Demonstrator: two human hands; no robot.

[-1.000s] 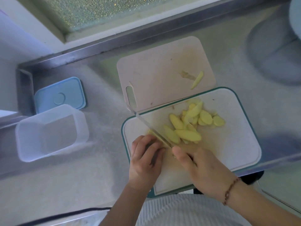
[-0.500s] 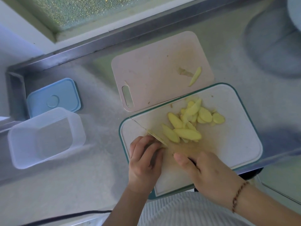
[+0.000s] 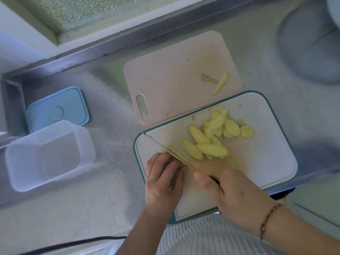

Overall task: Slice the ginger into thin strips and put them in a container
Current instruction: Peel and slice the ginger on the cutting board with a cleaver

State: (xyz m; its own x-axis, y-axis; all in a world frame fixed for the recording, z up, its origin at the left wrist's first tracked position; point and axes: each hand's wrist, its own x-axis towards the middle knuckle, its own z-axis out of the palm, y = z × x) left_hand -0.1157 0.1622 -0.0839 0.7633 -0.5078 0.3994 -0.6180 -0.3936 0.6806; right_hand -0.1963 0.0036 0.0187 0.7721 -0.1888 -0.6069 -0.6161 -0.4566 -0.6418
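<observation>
Yellow ginger slices [image 3: 211,142] lie on the cutting board [image 3: 266,153]; your right hand [image 3: 233,196] grips the knife [image 3: 173,153], your left hand [image 3: 163,183] curls over ginger beside it.

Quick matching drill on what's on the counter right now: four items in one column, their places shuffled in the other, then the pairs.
1. blue lid
2. clear container
3. ginger slices
4. lone ginger strip

A. on the pink board
B. on the teal-rimmed board
C. against the counter's back-left corner
D. empty, nearer than the lid

Pairs: 1-C, 2-D, 3-B, 4-A
</observation>
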